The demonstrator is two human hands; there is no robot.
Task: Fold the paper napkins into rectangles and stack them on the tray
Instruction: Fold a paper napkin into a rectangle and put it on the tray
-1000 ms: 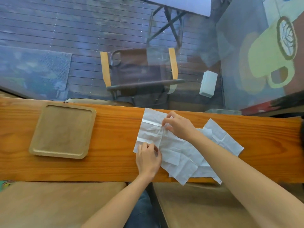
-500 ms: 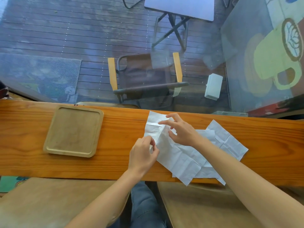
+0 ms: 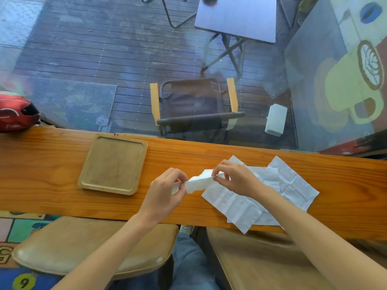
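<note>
Both the left hand (image 3: 165, 190) and right hand (image 3: 234, 177) pinch opposite ends of a thin, limp white paper napkin (image 3: 199, 181), likely tearing easily, best gripped by its edges.

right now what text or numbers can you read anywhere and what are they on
"9" in a yellow-green circle on the play mat on the floor, bottom left.
"G", partly cut off, on the same mat at the left edge.
Markings on the red helmet are too blurred to read.
Nothing on the napkins or tray.

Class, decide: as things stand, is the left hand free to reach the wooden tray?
Probably yes. The tray lies just left of the left hand with bare counter between, though that hand and the right hand are both pinching a napkin.
</note>
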